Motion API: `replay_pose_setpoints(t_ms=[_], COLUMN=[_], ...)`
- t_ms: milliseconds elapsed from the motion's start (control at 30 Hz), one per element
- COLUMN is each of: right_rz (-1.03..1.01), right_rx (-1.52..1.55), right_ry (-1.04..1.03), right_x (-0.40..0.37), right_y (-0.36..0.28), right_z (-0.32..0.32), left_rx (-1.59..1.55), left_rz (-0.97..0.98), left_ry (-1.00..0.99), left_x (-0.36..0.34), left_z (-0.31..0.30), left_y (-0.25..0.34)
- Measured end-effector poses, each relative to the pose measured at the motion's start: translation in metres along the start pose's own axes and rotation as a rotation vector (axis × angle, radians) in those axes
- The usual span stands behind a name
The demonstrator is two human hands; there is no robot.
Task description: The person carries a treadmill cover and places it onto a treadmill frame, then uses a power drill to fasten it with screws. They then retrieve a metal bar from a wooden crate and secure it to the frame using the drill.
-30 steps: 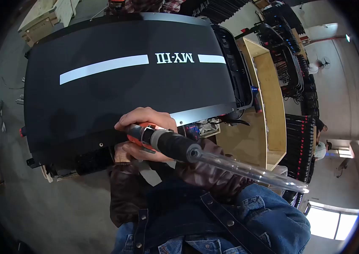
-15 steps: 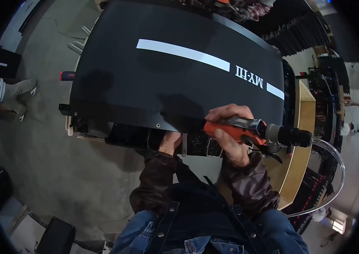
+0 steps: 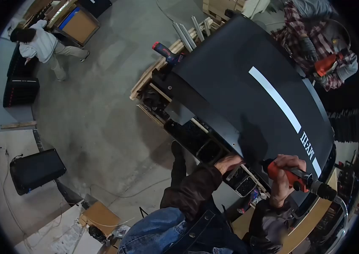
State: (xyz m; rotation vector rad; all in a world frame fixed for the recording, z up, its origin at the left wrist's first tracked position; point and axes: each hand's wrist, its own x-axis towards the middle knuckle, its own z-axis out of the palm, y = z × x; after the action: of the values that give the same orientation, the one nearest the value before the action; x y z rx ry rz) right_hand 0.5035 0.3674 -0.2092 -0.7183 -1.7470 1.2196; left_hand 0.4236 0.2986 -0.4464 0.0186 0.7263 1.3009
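A large curved black panel (image 3: 230, 72) with white stripes and lettering lies across the work. My right hand (image 3: 284, 180) is wrapped round an orange and black air tool (image 3: 291, 177) near the panel's front edge, with a clear hose (image 3: 343, 216) at its rear end. At that edge, beside black compartments (image 3: 207, 150), is my left hand (image 3: 229, 163); its fingers are partly hidden under the panel, and I cannot tell what they hold.
A red and blue cordless tool (image 3: 166, 53) lies beyond the panel's left end, near metal profiles (image 3: 184, 37). Across the panel, a person in plaid (image 3: 295, 25) holds an orange tool. Another person (image 3: 46, 45) stands at upper left. A black case (image 3: 37, 170) is at left.
The view has turned and shifted left, so the panel appears tilted at the right and more floor shows. My right hand still holds the air tool, and my left hand remains at the panel edge.
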Motion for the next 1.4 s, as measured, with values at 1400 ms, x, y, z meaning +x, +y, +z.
replay_pose_setpoints(t_ms=[1400], right_rz=[0.144], right_rx=[0.31], right_ry=[0.538], right_x=[-0.008], right_y=[-0.044], right_z=[-0.049], left_rx=[1.371], left_rz=[0.56], left_ry=[0.545], left_x=[-0.091], left_z=[-0.112], left_y=[0.038])
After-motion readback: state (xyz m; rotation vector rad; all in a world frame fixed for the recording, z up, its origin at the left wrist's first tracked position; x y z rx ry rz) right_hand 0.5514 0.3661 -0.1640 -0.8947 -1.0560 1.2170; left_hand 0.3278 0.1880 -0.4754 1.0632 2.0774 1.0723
